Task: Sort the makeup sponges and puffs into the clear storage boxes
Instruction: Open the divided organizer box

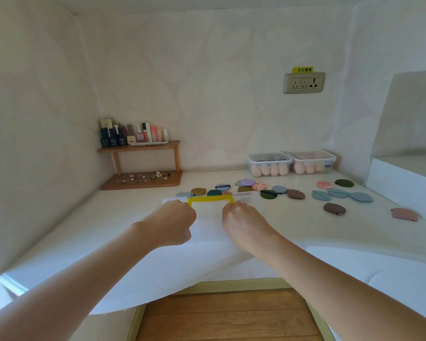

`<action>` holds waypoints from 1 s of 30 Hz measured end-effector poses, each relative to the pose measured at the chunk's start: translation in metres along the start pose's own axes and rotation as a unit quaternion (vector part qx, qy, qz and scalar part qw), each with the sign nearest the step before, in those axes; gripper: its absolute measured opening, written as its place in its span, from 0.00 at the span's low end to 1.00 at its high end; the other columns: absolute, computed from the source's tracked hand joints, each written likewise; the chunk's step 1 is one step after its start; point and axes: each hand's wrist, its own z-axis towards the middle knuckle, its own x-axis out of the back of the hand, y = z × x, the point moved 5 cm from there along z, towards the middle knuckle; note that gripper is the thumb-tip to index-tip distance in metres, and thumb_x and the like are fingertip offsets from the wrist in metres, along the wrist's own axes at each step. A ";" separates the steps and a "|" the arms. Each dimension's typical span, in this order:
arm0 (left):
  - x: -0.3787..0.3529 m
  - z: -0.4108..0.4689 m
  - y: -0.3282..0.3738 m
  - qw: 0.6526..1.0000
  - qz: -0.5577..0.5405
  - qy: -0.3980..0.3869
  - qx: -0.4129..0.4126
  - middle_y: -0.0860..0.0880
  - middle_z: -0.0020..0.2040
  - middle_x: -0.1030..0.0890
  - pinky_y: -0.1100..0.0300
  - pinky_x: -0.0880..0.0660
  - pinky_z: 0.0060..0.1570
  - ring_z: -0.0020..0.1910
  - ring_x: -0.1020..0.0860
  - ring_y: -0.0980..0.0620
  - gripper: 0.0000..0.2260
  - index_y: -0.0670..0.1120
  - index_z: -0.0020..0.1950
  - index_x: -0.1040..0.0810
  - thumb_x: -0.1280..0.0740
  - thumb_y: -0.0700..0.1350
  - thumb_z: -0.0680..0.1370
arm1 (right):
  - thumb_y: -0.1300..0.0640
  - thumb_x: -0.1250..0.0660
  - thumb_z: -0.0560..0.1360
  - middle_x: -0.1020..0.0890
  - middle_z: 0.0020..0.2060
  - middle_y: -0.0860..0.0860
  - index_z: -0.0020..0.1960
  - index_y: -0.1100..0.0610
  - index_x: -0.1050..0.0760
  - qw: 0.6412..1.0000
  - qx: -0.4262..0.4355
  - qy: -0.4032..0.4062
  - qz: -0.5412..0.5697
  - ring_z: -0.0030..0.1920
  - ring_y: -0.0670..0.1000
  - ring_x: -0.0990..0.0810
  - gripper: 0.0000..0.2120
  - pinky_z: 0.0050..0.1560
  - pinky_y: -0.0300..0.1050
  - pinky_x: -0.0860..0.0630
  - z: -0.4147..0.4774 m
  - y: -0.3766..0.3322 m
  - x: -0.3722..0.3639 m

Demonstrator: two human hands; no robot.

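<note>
- Clear box (208,211): lies flat; hold it level while opening (likely the current step).
- Left hand (172,222), right hand (241,222): curled around opposite ends of the box's yellow handle (210,198); pull evenly.
- Puffs (296,193): scattered beyond the box, unsorted.

Both arms are bare from wrist to the edge of view. The left forearm (84,276) and left hand (172,223) show left of the yellow handle (210,198), the right forearm (330,276) and right hand (244,223) right of it — slim wrists, rounded knuckles.
</note>
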 end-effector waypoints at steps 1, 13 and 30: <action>0.002 0.000 0.000 1.000 -0.001 0.000 -0.002 0.49 0.30 0.34 0.61 0.40 0.27 0.30 0.34 0.52 0.03 0.42 0.40 0.29 0.41 0.40 0.73 | 0.69 0.33 0.40 0.31 0.18 0.52 0.22 0.62 0.27 1.000 -0.002 -0.001 -0.004 0.17 0.48 0.33 0.11 0.23 0.34 0.49 0.000 0.000 -0.002; 0.009 0.001 0.004 1.000 0.000 0.003 0.011 0.49 0.30 0.34 0.62 0.43 0.26 0.28 0.37 0.53 0.05 0.43 0.38 0.31 0.41 0.39 0.74 | 0.66 0.36 0.73 0.24 0.61 0.63 0.67 0.68 0.32 0.985 -0.003 -0.045 0.168 0.63 0.59 0.25 0.23 0.67 0.49 0.32 -0.018 0.024 -0.019; 0.024 0.003 -0.022 0.995 -0.089 0.035 0.008 0.49 0.51 0.20 0.54 0.24 0.49 0.51 0.23 0.49 0.21 0.46 0.63 0.25 0.35 0.54 0.73 | 0.64 0.41 0.74 0.26 0.62 0.54 0.69 0.57 0.35 0.971 0.023 -0.067 0.228 0.64 0.54 0.30 0.23 0.55 0.43 0.32 -0.009 0.056 -0.009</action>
